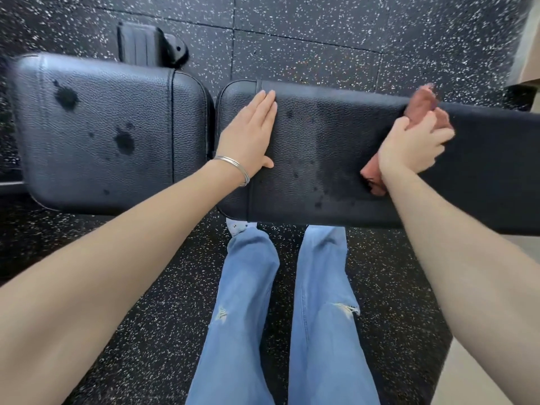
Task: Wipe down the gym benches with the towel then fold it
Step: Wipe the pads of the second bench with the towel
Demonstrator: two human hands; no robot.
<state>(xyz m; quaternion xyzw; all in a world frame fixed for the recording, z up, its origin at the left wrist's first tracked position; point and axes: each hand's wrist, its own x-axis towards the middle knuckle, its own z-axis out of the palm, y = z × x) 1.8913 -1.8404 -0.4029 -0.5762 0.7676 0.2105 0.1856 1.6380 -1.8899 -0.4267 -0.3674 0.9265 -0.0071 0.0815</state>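
Left hand (253, 131) rests flat, fingers straight toward 1 o'clock, on the bench pad (321, 147). Right hand (415, 147) grips the bunched towel (372, 178), long axis 1 to 7 o'clock.

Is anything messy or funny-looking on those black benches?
Yes. Dark, wet-looking blotches dot the left bench pad, like drips or spray. The right bench pad shows a damp smear near the towel that the right hand grips. The left hand rests flat there.
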